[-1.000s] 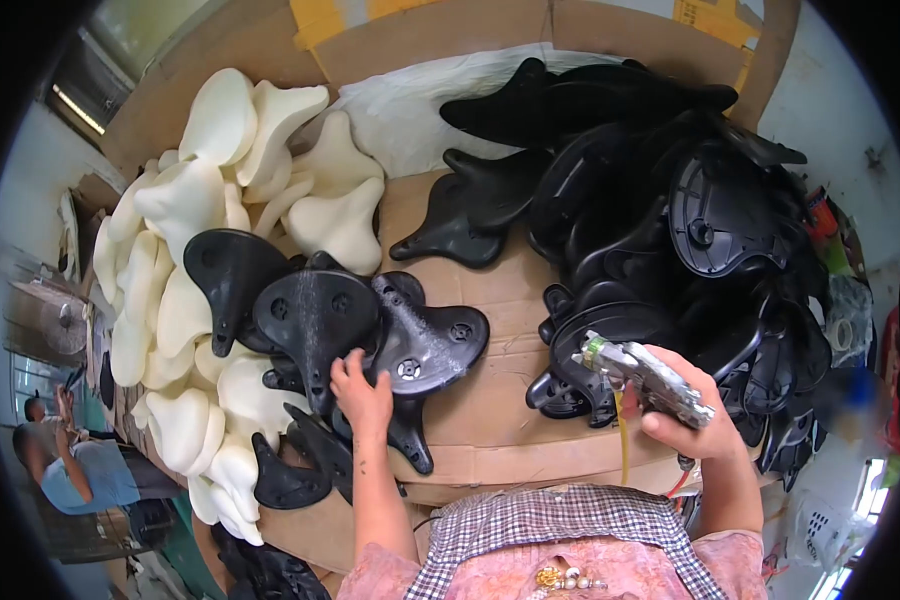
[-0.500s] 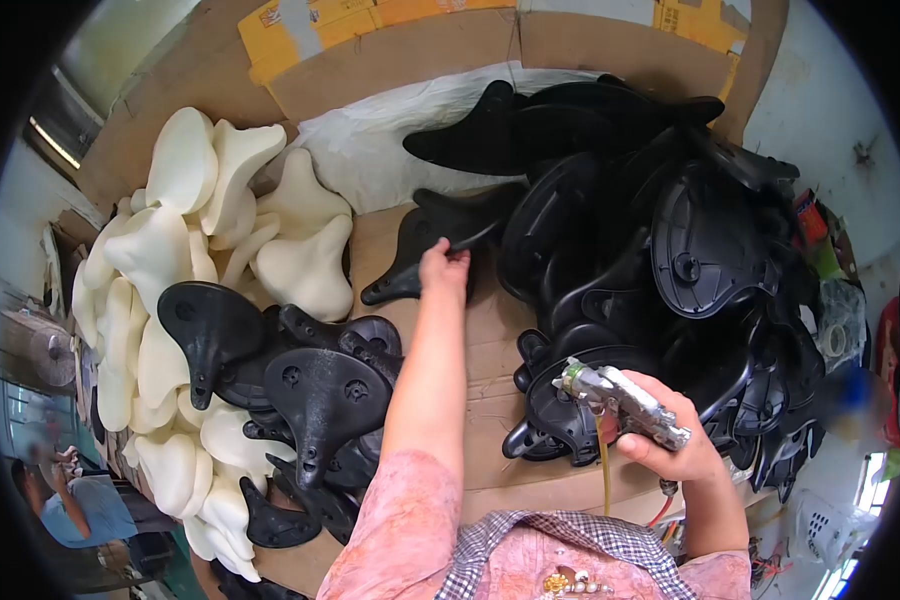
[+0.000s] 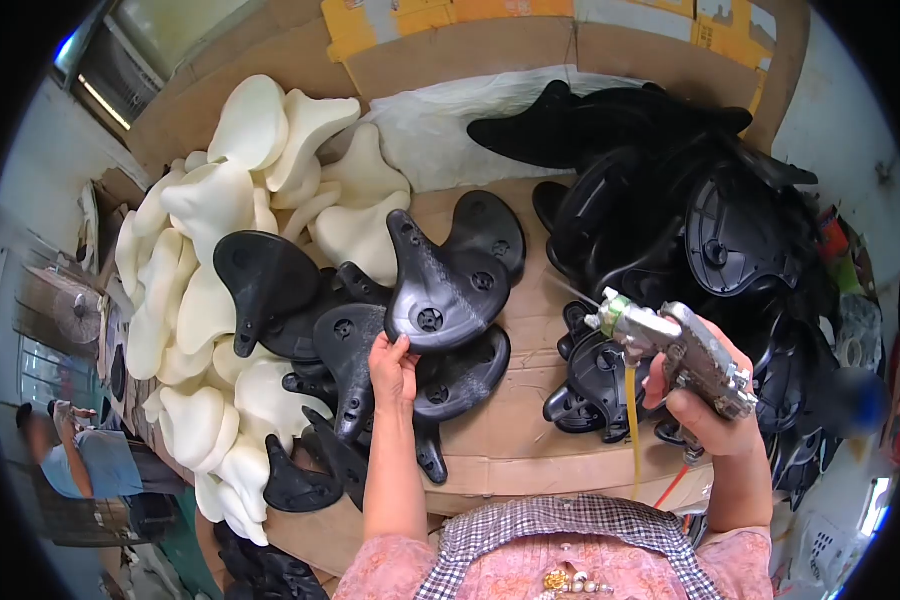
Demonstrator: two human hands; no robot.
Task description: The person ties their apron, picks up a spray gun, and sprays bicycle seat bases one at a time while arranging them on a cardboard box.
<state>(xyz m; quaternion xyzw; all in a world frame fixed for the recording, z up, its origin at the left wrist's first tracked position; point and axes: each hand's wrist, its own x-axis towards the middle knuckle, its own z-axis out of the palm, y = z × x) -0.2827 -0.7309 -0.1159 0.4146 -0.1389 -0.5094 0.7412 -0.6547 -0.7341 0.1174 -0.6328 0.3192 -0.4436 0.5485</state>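
My left hand (image 3: 394, 372) pinches the wide edge of a black saddle-shaped shell (image 3: 448, 285), whose narrow nose points up and left. Whitish spray crosses its surface. My right hand (image 3: 715, 395) is wrapped round a metal spray gun (image 3: 675, 350) with a green-ringed nozzle, and a thin streak leaves the nozzle toward the upper left. A yellow hose (image 3: 632, 430) and a red hose hang from the gun. Other black shells (image 3: 348, 345) lie beneath and beside the held one.
Cream foam saddle pads (image 3: 210, 205) are piled at the left. A large heap of black shells (image 3: 735, 235) fills the right. Cardboard (image 3: 530, 420) covers the work surface, with plastic sheeting (image 3: 440, 130) behind. Another person (image 3: 100, 462) is at the far left.
My left hand has come back from the shell at the upper middle and now holds a black shell over the pile. The spray gun is still in my right hand, with a streak now at its nozzle.
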